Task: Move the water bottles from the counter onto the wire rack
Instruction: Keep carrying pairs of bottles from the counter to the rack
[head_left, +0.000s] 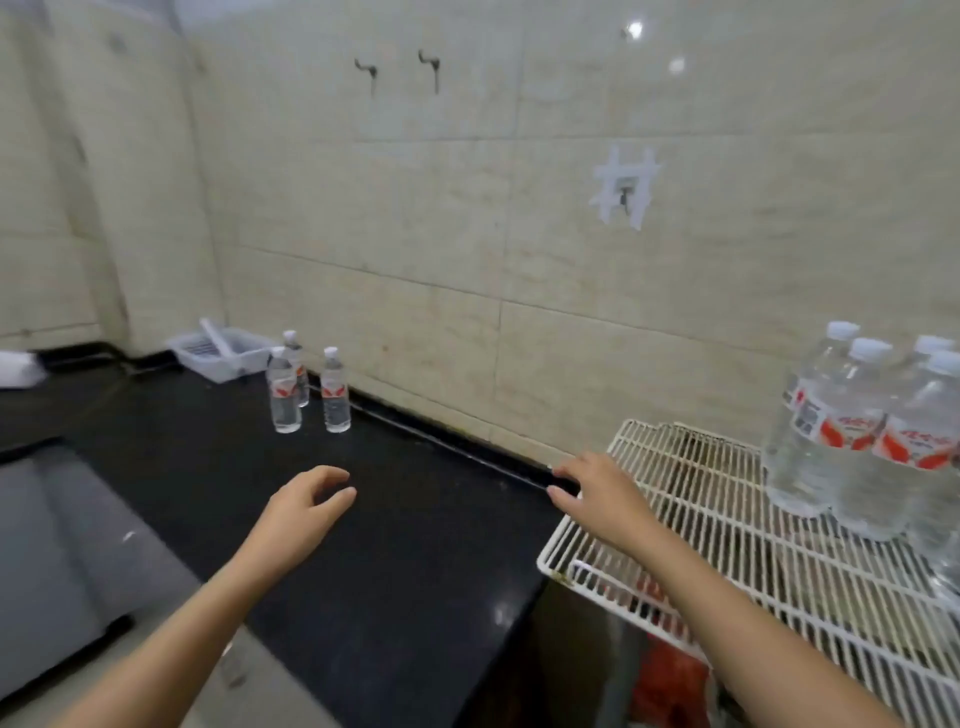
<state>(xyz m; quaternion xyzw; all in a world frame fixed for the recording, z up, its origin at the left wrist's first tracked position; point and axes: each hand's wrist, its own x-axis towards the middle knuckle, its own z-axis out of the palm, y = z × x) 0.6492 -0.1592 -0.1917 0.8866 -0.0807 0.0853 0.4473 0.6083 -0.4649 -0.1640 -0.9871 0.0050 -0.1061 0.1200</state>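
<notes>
Standing upright near the wall (519, 260), three water bottles (284, 397) are seen on the black bench (415, 519). A cluster of bottles (857, 441) is placed on the wire rack (701, 519). The left grip (306, 499) is held empty above the bench, fingers loosely curled; the right grip (592, 488) is released at the rack's left edge.

Only forearms and hands show. The left arm (197, 608) and left hand (304, 501) are bare skin right to the near edge of view; the right arm (727, 613) and right hand (592, 486) are bare likewise.
</notes>
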